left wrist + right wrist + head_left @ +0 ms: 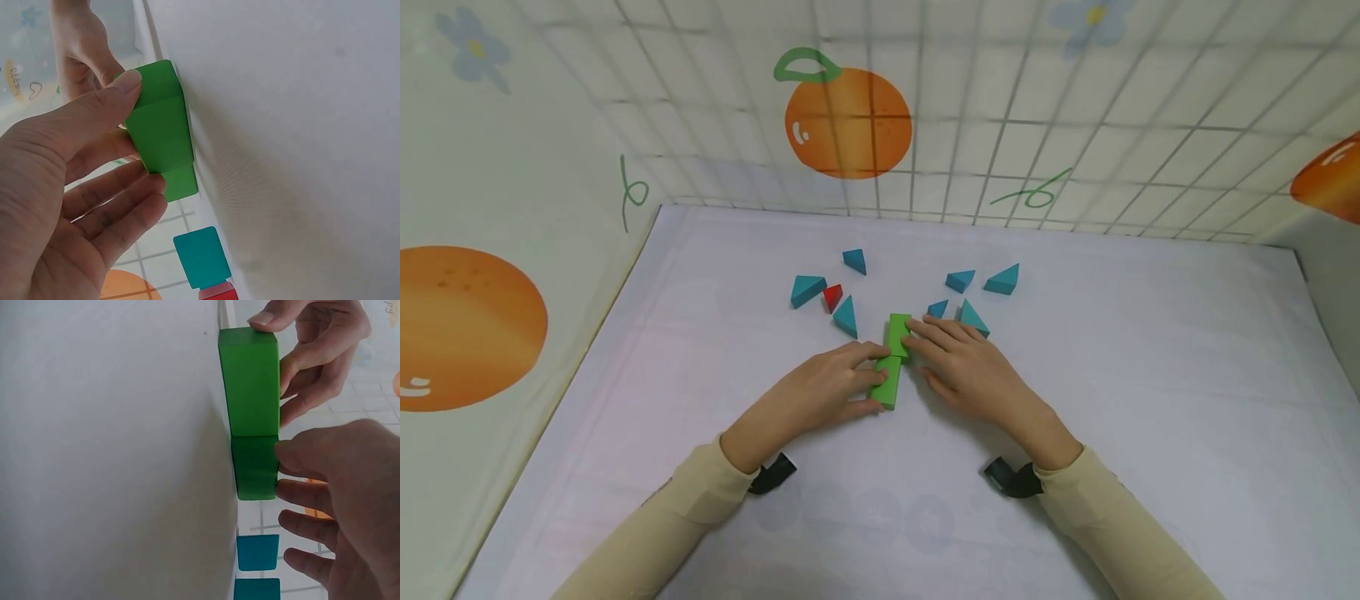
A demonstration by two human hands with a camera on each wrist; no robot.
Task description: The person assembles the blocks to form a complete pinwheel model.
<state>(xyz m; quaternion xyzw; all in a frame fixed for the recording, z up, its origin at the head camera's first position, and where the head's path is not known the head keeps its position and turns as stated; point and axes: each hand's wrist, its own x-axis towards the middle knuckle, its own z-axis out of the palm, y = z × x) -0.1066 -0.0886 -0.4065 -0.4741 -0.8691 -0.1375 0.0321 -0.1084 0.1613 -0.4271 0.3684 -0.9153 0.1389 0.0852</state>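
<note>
Two green rectangular blocks lie end to end on the white table, slightly offset. My left hand (820, 387) holds the near green block (886, 387), thumb at its near end and fingers along its left side and top. On the far green block (897, 333), the fingertips of my right hand (966, 367) rest at the right edge. In the right wrist view its thumb touches the far block (255, 469) close to the joint, with the other fingers fairly straight. A small blue triangle (937, 308) and a teal triangle (973, 318) lie just beyond the right fingers.
Left of the blocks are a red triangle (832, 297), two teal triangles (807, 290) and a blue one (855, 260). Farther right lie another blue triangle (960, 280) and a teal one (1003, 280). A curtain with printed oranges (850, 125) hangs behind the table.
</note>
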